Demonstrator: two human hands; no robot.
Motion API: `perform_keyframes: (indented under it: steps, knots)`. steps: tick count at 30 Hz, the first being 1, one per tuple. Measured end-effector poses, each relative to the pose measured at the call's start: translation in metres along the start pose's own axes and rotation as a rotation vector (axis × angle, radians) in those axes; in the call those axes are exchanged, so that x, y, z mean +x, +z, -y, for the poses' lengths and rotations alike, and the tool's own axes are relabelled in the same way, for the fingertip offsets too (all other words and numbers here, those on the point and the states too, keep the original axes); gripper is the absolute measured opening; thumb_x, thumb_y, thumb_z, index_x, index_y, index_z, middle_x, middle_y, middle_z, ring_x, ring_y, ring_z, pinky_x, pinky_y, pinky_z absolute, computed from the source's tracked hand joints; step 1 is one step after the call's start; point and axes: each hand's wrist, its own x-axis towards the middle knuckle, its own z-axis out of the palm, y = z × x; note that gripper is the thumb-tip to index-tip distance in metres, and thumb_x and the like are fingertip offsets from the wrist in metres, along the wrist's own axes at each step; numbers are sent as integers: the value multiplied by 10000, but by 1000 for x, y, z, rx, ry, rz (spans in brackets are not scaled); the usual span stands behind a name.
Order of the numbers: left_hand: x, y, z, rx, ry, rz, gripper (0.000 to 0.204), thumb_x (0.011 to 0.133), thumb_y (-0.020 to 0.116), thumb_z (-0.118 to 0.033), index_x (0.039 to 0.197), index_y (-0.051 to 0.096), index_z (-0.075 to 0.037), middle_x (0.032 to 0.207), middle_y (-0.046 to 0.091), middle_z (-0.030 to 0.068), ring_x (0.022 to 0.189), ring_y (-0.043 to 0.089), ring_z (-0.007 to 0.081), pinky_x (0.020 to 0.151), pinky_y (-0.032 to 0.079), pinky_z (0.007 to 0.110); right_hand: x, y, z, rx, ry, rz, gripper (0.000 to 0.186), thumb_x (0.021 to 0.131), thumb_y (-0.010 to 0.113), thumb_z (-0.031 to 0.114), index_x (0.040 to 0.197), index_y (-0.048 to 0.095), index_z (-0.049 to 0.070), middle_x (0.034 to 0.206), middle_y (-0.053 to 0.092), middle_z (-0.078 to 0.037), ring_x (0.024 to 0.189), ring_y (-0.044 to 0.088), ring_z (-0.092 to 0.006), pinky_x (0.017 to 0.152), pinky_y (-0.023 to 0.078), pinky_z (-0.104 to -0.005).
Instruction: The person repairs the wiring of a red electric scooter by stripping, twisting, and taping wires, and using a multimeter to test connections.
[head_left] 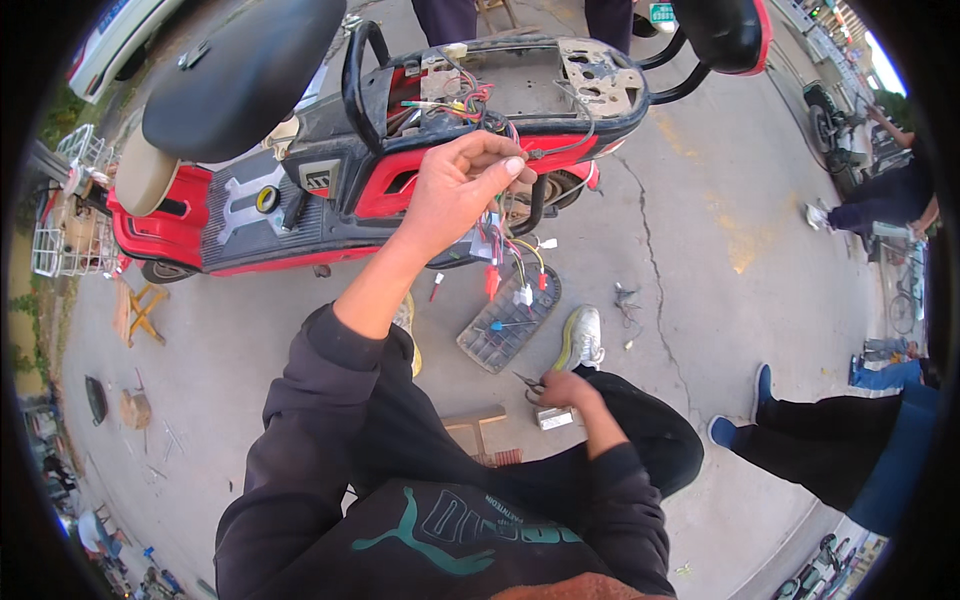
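My left hand (455, 190) reaches over the side of a red electric scooter (370, 190), thumb and fingers pinched on a thin dark cable (560, 152). Coloured wires (472, 100) spill from the scooter's uncovered body beside that hand. Below it hang more wires with white and red connectors (524, 294). Down by my right knee, my right hand (572, 392) is closed on a small pair of scissors (534, 388), blades pointing away from me. Next to that hand is a small white box (556, 417); its underside is hidden.
A grey ribbed plastic panel (500, 335) lies between my feet, a blue-handled screwdriver (498, 325) on it. Yellow tape (267, 199) rests on the footboard. The black seat (240, 80) is tilted up. People stand beyond the scooter and at right; a folding stool (142, 312) stands left.
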Motion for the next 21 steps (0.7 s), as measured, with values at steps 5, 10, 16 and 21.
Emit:
perform_keyframes:
  steps: [5,10,16,21]
  knots:
    - [-9,0,-3,21,42,6,126,978,654,-67,1083,674,1,960,735,71,867,695,100,745,543,246,-187,-100,39,1026,-317,-242,574,785,847,179,1268,585,13,764,591,15,629,541,-82,551,440,-253]
    - [-6,13,-5,18,61,-30,149,986,660,-106,1090,663,0,949,719,45,848,689,89,741,548,251,-206,-175,102,910,-622,-1103,338,904,706,145,1183,565,16,875,580,3,724,552,-89,635,471,-265]
    - [-4,8,-13,-45,45,-112,104,979,649,-85,1019,654,10,825,698,33,738,660,80,669,543,237,-168,-214,151,554,-434,-1370,449,939,685,132,1334,511,9,1000,584,-93,873,608,-213,761,513,-349]
    - [-5,10,-11,-18,21,-141,112,977,648,-86,1021,652,16,839,713,46,741,677,88,673,550,240,-149,-212,164,204,-363,-1498,510,883,750,194,1308,524,27,1104,591,-185,989,621,-402,811,520,-500]
